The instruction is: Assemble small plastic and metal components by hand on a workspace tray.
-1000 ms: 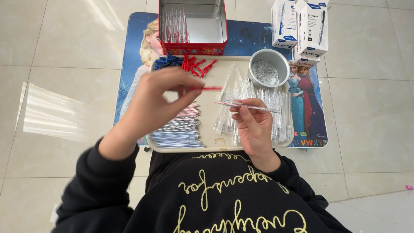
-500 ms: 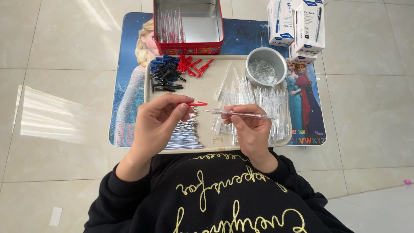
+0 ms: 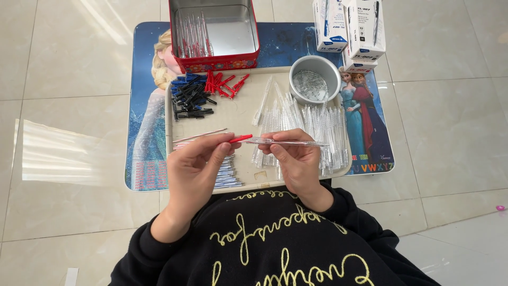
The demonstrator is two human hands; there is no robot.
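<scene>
Left hand (image 3: 198,164): fingers pinched on a red end plug (image 3: 241,138), held at the barrel's open end
Right hand (image 3: 296,161): fingers clamped on a clear pen barrel (image 3: 286,142), level above the beige tray (image 3: 238,114)
Doing it well: keep plug and barrel in line; press straight, gently; steady the barrel
Nearby: loose clear barrels (image 3: 323,127); red plugs (image 3: 225,85); red tin (image 3: 214,32)

Setting: a home used for piecework pen assembly. Low child's bench (image 3: 148,106) with cartoon print stands on a glossy tiled floor (image 3: 63,79). Beige tray (image 3: 238,114) carries sorted pen parts; white pen boxes (image 3: 352,29) stacked behind
</scene>
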